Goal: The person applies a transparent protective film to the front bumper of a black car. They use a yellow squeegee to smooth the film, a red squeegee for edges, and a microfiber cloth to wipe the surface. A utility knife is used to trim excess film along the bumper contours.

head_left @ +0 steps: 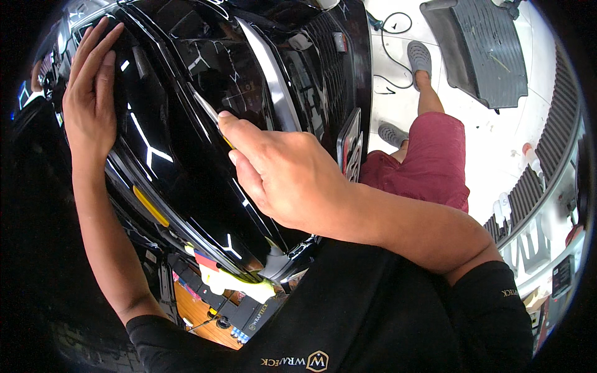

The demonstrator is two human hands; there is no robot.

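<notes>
A glossy black car panel (168, 124) curves across the left half of the view, with ceiling lights reflected in it. My left hand (91, 99) lies on its upper left part, fingers stretched out and pressed to the surface. My right hand (280, 168) is closed round a slim knife-like tool (207, 108). Its silvery tip points up and left, along a seam in the panel, and a bit of yellow shows under my fingers. Most of the tool's body is hidden in my grip. Just right of the tip runs a silver trim strip (268, 68).
Dark red shorts (429, 155) and legs in grey clogs (420, 57) show right of the car. A dark grey ribbed seat-like piece (485, 50) lies on white floor tiles. Below the panel are a yellow-green cloth (239, 286) and a black box (249, 314).
</notes>
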